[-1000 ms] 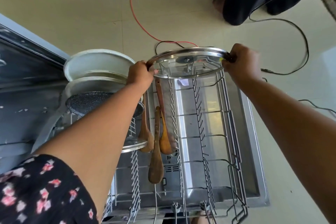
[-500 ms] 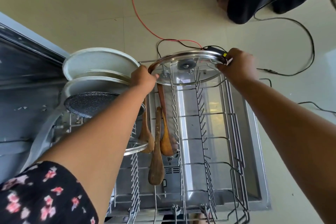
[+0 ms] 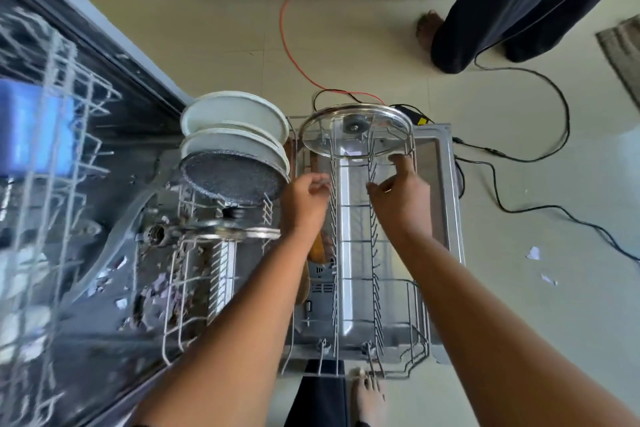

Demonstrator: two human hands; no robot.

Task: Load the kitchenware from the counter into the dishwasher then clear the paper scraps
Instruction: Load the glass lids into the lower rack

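I see the glass lid [image 3: 356, 133] propped on edge across the dishwasher rack [image 3: 417, 291], just beyond both empty hands: the left hand [image 3: 304, 199] loosely curled, the right hand [image 3: 401, 192] relaxed and nearer the lid's rim.

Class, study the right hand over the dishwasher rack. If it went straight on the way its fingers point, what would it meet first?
Most likely the glass lid, propped at the far end of the rack, just beyond the fingers of the right hand. Depth is unclear; a rack tine might come first.
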